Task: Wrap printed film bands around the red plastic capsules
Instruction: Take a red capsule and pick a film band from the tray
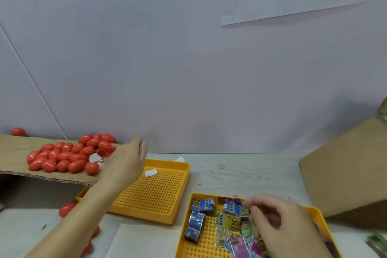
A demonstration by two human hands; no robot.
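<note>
Curling over the printed film bands (232,222), my right hand (278,224) has its fingers bent into the near yellow tray (188,234), seemingly pinching one, though blur hides the contact. My left hand (127,163) stretches past the far tray (163,190), blurred fingertips beside the red capsules (62,157) heaped on cardboard (14,157); its grip I cannot tell. Bare tabletop (251,176) lies between trays and wall.

Left arm stretched forward, left hand (127,159) blurred, fingers loosely curled, right hand (278,222) low, fingers bent downward
</note>
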